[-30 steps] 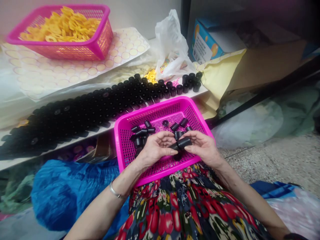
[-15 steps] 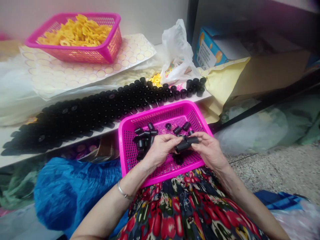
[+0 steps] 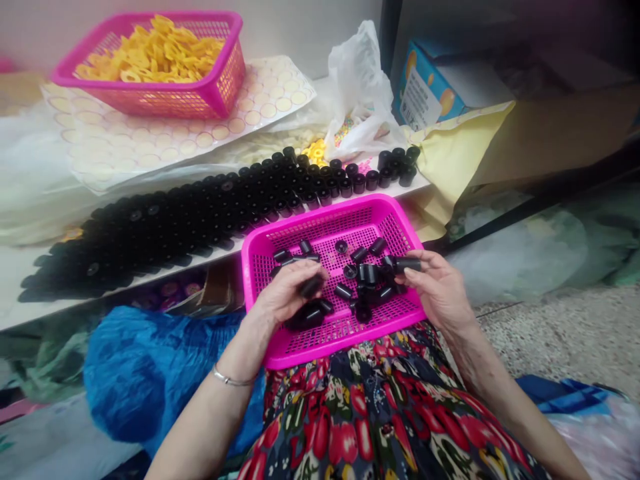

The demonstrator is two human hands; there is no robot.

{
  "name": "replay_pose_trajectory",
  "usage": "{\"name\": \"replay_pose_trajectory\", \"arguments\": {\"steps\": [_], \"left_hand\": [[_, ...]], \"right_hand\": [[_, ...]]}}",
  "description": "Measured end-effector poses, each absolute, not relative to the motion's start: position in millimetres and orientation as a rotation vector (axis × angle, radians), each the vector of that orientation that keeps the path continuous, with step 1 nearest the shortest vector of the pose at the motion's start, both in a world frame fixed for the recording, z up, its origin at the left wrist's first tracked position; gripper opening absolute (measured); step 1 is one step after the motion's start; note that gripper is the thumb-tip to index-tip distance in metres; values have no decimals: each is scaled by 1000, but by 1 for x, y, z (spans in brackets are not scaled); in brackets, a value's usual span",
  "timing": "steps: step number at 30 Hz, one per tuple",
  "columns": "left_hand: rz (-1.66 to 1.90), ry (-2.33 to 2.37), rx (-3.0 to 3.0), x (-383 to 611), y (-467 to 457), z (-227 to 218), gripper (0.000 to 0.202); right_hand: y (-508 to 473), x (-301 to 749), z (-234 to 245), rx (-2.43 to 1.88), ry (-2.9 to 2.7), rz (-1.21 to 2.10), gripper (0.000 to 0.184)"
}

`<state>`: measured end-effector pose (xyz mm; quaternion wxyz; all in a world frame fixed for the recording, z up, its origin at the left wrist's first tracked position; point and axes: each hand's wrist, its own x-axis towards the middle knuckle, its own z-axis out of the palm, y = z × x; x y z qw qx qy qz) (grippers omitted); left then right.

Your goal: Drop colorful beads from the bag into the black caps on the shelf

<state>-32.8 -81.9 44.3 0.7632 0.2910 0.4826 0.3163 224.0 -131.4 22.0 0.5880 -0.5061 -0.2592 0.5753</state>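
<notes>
A pink mesh basket (image 3: 333,353) rests on my lap with several loose black plastic cylinders (image 3: 367,274) scattered in it. Over its left side, my left hand (image 3: 293,290) is closed round a black cylinder (image 3: 311,287), which its fingers partly cover. At the basket's right side my right hand (image 3: 433,280) pinches another black cylinder (image 3: 409,264) between thumb and fingers, held roughly level. Both hands are apart from each other, with loose cylinders lying between and beneath them.
Many black cylinders (image 3: 200,213) stand packed upright along the shelf ahead. Behind them, a pink basket (image 3: 220,100) of yellow plastic pieces (image 3: 155,53) sits on a printed sheet (image 3: 280,87). A white plastic bag (image 3: 357,87), blue box (image 3: 420,87) and blue bag (image 3: 135,380) are around.
My hands were together at the basket's middle right, holding black cylinders. They have parted, the left moving left and the right moving right, each with a cylinder. The view has shifted slightly.
</notes>
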Motion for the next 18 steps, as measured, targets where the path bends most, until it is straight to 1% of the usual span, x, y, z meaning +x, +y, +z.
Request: {"name": "replay_pose_trajectory", "arguments": {"steps": [2, 4, 6, 9, 11, 13, 14, 18], "left_hand": [[723, 1157, 774, -49, -82, 40, 22], [648, 1277, 1025, -59, -85, 36, 17], [472, 1315, 1368, -60, -89, 33, 8], [149, 1209, 1864, -49, -93, 32, 14], [-91, 1175, 2070, -37, -93, 35, 13], [-286, 1191, 2144, -24, -93, 37, 8], [-327, 1201, 2141, -18, -93, 37, 6], [-229, 1222, 2053, 3, -97, 25, 13]], "right_hand": [[-132, 223, 21, -1196, -625, 1348, 33], [-133, 220, 21, -1204, -651, 1363, 33], [-133, 216, 20, -1198, -661, 1389, 35], [-133, 212, 20, -1180, -642, 1429, 37], [-133, 210, 21, -1175, -628, 1443, 37], [-133, 210, 21, -1176, -632, 1451, 37], [-134, 210, 21, -1179, -640, 1451, 37], [-134, 212, 19, -1193, -679, 1444, 37]]}}
